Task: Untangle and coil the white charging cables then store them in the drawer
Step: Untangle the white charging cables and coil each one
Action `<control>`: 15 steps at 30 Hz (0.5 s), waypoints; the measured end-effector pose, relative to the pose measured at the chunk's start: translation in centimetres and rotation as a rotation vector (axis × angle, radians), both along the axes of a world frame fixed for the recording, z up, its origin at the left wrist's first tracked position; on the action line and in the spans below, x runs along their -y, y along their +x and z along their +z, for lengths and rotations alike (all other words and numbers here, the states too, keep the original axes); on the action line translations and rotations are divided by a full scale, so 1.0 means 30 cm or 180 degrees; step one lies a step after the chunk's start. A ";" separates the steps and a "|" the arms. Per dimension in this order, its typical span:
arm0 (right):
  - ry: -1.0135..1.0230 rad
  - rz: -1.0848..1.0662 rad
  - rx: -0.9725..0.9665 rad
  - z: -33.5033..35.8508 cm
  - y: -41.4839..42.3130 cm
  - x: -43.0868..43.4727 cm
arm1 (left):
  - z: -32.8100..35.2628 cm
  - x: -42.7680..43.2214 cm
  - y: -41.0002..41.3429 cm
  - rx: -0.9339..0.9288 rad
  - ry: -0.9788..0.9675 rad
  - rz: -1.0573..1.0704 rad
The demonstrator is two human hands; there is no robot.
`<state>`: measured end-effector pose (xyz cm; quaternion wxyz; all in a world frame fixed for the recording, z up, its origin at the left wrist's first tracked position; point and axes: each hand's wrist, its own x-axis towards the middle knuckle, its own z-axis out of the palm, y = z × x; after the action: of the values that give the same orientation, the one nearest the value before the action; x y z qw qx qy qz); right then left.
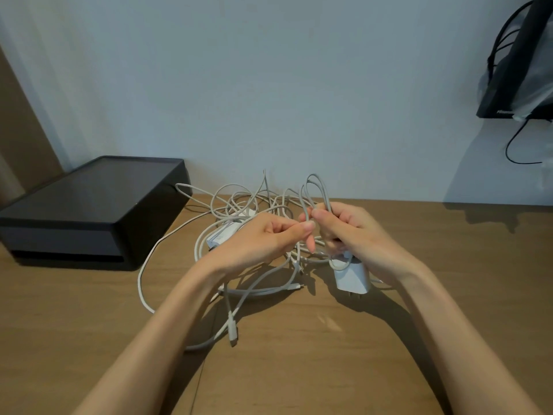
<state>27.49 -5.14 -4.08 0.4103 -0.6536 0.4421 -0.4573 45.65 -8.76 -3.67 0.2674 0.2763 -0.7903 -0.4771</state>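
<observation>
Head view: the white cables [239, 202] lie in one loose tangle on the wooden table [299, 354], near its back edge and partly lifted between both hands. The strands are thin and matte, crossing one another in many open loops. One long loop strays out to the left, and a plug end [232, 327] lies on the near side. A white wall charger [351, 277] hangs just below the right hand [350, 232], prongs down, with a strand looped over its top. The right hand is closed around a folded bundle of cable whose loops stand up above the fist. The left hand [269, 235], touching or nearly touching the right, pinches a strand between thumb and forefinger. A black box [89, 202] sits at the table's back left, against the pale wall [269, 85], and one cable loop reaches its right corner. The near and right parts of the table are bare wood. A dark screen [508, 70] hangs at the upper right.
</observation>
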 end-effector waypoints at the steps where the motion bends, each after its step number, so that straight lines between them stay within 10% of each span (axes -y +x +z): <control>1: 0.0005 0.0046 0.0015 0.001 0.000 -0.002 | 0.000 -0.001 -0.001 0.0018 -0.0009 -0.0040; 15: 0.0069 0.0264 0.0574 -0.013 -0.008 0.016 | -0.006 -0.007 -0.013 -0.0033 0.0076 -0.0259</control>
<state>27.25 -5.61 -4.47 0.4740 -0.6230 0.3808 -0.4921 45.26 -8.55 -3.85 0.2486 0.2447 -0.7937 -0.4984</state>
